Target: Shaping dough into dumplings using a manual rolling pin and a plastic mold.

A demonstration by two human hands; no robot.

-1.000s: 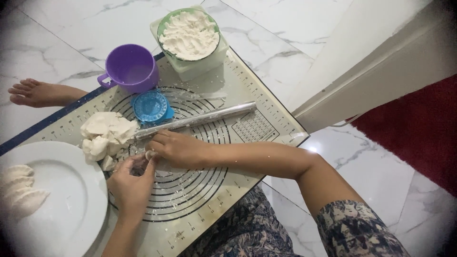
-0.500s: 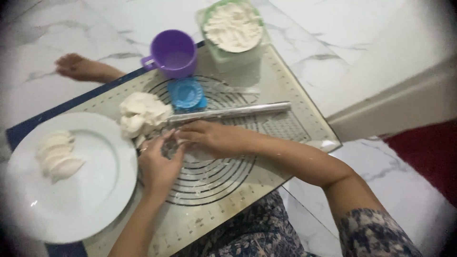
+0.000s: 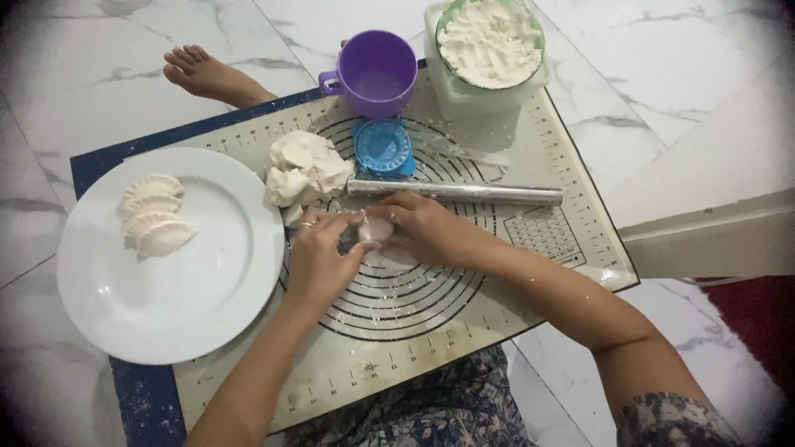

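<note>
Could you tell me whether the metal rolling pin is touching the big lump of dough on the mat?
Cannot tell. In the head view the rolling pin's left end reaches the dough lump's edge, but no clear contact or gap shows.

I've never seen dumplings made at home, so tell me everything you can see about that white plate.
The white plate is round, smooth and glossy, probably ceramic. It lies flat on the left part of the baking mat, overhanging its edge. Four folded, crimped dumplings lie stacked in a row near its upper left rim; the rest is bare. The left hand works just beside its right rim.

Left hand (image 3: 319,257) and right hand (image 3: 426,228) pinch a dough piece (image 3: 377,228) over the baking mat (image 3: 530,273).
</note>
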